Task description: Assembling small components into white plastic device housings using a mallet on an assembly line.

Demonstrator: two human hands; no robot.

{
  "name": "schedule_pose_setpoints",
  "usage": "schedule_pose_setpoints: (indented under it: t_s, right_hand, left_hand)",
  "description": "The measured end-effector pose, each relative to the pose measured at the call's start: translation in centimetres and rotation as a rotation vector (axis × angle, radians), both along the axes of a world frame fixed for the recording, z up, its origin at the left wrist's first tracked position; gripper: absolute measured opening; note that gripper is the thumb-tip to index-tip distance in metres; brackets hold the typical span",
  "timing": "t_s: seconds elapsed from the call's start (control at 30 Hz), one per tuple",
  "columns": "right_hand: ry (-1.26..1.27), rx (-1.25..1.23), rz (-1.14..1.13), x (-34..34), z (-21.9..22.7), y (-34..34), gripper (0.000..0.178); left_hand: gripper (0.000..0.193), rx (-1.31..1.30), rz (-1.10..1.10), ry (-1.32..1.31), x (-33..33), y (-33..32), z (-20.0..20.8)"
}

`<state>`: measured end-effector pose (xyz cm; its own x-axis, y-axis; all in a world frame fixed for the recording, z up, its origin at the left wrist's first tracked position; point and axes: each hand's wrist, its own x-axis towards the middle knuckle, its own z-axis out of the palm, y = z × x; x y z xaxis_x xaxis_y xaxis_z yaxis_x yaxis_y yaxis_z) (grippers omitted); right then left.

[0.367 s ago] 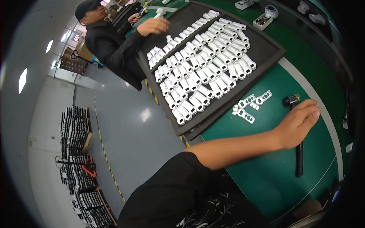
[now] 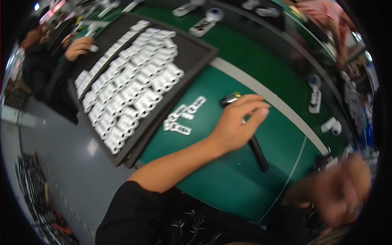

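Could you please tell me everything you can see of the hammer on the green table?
The hammer has a short, dark head with a yellowish part at one end, and a long, straight, black handle that looks like rubber or plastic. It lies on the green table, right of the small white pieces, head away from the person, handle slanting back and right. The left hand covers its middle; whether they touch, I cannot tell.
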<state>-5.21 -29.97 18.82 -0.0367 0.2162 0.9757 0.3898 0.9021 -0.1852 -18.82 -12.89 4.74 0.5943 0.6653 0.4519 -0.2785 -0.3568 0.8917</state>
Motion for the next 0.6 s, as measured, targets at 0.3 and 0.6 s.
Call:
schedule_pose_setpoints:
  t_s: [0.3,0.6]
  right_hand:
    - [0.19,-0.692,-0.617,5.6,-18.5,14.7,0.009]
    - [0.079,-0.745,-0.519,4.4,-18.6,15.9,0.014]
  left_hand:
    - [0.015,0.095,-0.1,-0.281,-2.8,-1.2,5.2]
    - [0.028,0.289,-0.225,-0.307,-7.8,-2.4,10.8]
